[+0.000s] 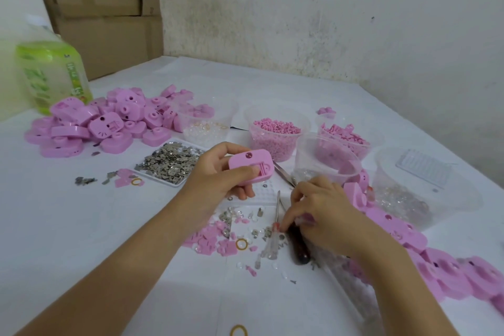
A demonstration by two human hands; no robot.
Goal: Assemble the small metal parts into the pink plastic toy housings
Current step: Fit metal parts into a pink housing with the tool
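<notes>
Head view: left hand [218, 176] grips one pink housing [251, 165] raised above the table, slotted face up, evidently presented for insertion. Right hand [319, 210] curls its fingers down over loose metal parts [255, 232]; whether it pinches one cannot be determined.

light: soft, even | shadows: faint | edges: wide-angle bend, slight blur
</notes>
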